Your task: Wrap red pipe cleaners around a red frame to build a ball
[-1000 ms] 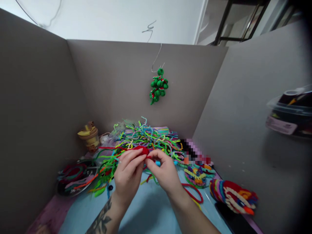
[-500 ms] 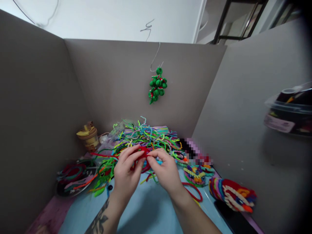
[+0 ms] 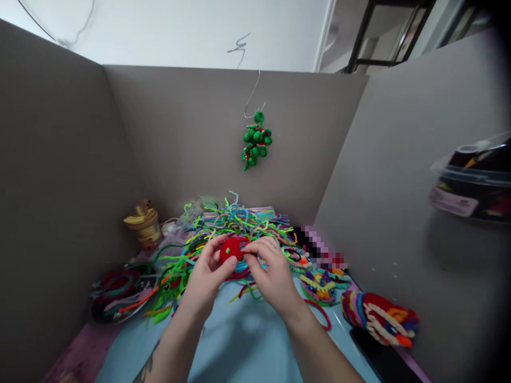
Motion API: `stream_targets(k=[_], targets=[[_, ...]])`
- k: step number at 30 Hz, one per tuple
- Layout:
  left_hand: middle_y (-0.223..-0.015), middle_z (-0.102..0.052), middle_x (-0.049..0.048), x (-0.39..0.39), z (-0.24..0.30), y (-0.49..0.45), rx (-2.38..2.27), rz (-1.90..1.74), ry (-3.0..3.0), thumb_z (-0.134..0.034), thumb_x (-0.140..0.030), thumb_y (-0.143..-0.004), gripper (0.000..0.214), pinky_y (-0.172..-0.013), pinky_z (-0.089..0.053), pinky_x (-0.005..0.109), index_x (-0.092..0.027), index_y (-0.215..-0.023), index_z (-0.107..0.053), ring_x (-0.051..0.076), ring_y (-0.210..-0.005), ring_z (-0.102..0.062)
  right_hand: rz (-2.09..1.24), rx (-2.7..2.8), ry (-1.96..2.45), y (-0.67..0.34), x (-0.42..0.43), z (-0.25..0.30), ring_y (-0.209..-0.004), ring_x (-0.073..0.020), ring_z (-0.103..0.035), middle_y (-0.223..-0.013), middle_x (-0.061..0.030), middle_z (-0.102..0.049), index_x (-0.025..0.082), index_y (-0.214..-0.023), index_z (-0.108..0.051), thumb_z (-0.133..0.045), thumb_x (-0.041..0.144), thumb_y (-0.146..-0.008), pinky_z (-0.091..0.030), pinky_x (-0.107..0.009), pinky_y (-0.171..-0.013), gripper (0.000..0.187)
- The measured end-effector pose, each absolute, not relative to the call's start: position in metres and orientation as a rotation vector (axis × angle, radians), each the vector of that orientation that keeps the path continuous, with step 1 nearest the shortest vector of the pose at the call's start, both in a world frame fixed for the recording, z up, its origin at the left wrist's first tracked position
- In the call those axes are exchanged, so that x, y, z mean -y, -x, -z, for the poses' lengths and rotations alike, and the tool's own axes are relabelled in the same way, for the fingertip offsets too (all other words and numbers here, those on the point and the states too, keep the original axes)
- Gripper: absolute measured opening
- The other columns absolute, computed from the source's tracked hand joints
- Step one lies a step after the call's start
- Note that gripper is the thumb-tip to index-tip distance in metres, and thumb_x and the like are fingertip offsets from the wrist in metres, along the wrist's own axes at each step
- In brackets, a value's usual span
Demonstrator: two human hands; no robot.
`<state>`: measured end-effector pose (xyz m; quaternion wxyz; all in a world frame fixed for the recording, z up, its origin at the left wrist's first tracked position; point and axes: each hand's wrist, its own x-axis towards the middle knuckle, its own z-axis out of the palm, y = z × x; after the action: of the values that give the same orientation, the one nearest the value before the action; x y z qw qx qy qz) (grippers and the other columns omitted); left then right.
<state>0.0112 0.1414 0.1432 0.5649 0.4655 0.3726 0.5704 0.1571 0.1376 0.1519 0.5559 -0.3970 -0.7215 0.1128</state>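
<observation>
You have the round red pipe-cleaner coil with a green dot (image 3: 230, 249) above the pale blue tabletop (image 3: 239, 340), your left hand (image 3: 205, 276) pinching its near side and your right hand (image 3: 271, 268) pinching its right edge. Grip close to the coil, I'd judge, so the fuzzy wire winds tight. Count one red coil, two hands on it, one heap of loose coloured pipe cleaners (image 3: 239, 219) just behind, and one green knotted cluster (image 3: 255, 141) hanging on the back wall.

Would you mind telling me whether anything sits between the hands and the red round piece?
Nothing visible does: the left hand and the right hand both pinch the red round piece directly with their fingertips.
</observation>
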Motion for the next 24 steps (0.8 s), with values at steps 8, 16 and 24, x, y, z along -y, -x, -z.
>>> stream_targets(k=[8,16,24], targets=[[-0.104,-0.072,0.0088,-0.136,-0.149,-0.017,-0.819,-1.362,-0.943,-0.08,-0.025,-0.063,0.083,-0.081,-0.049,0.027,-0.02,-0.136,-0.042,0.019,-0.09,-0.067,-0.194,1.604,1.003,-0.155,-0.137,-0.15,-0.082,-0.019,-0.054,-0.08,-0.0027,-0.064,0.022,-0.081,-0.063,-0.054,0.014,-0.083,-0.042,-0.033,-0.075,0.012],[-0.088,-0.074,0.0044,-0.131,-0.158,-0.015,-0.738,-1.291,-0.803,-0.082,-0.022,-0.06,0.084,-0.067,-0.049,0.02,-0.019,-0.134,-0.044,0.013,-0.073,-0.067,-0.082,1.659,0.889,-0.158,-0.138,-0.145,-0.078,-0.0172,-0.054,-0.077,-0.002,-0.064,0.023,-0.085,-0.065,-0.053,0.012,-0.084,-0.042,-0.033,-0.073,0.016],[-0.085,-0.072,0.0035,-0.131,-0.157,-0.012,-0.756,-1.286,-0.817,-0.08,-0.022,-0.064,0.079,-0.063,-0.048,0.018,-0.017,-0.133,-0.042,0.011,-0.067,-0.065,-0.078,1.765,0.798,-0.163,-0.141,-0.146,-0.084,-0.0195,-0.058,-0.082,-0.0035,-0.067,0.025,-0.091,-0.068,-0.057,0.015,-0.081,-0.044,-0.039,-0.081,0.018]])
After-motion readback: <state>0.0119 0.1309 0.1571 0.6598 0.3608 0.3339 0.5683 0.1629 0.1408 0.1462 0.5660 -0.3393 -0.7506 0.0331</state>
